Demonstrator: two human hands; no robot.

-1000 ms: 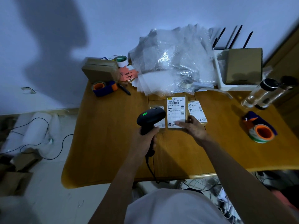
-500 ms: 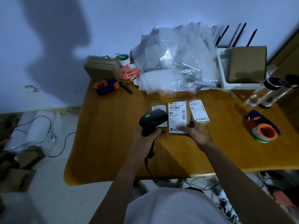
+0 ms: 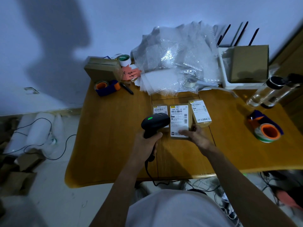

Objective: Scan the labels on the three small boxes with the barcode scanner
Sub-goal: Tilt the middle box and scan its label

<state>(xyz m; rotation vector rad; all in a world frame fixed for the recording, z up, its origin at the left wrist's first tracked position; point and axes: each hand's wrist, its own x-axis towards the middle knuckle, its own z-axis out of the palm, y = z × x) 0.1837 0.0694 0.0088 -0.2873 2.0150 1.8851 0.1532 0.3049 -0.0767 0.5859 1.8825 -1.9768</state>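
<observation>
Three small brown boxes with white labels lie side by side on the wooden table point(image 3: 106, 145): the left box point(image 3: 159, 109), the middle box point(image 3: 179, 118) and the right box point(image 3: 200, 113). My left hand point(image 3: 148, 142) grips the handle of a black barcode scanner point(image 3: 155, 123) with a green light on top; its head hangs over the left box and hides the lower part of that label. My right hand point(image 3: 196, 136) rests with spread fingers on the near end of the middle box.
A heap of bubble wrap point(image 3: 177, 63) lies behind the boxes. Tape dispensers sit at the back left point(image 3: 106, 86) and right point(image 3: 266, 128). A cardboard box point(image 3: 103, 68), a white tray point(image 3: 224, 69) and clear bottles point(image 3: 268, 90) line the back. Cables trail under the table.
The scanner stays over the left box. My right hand has stayed at the near end of the middle box and shifted only slightly. The view has tilted a little.
</observation>
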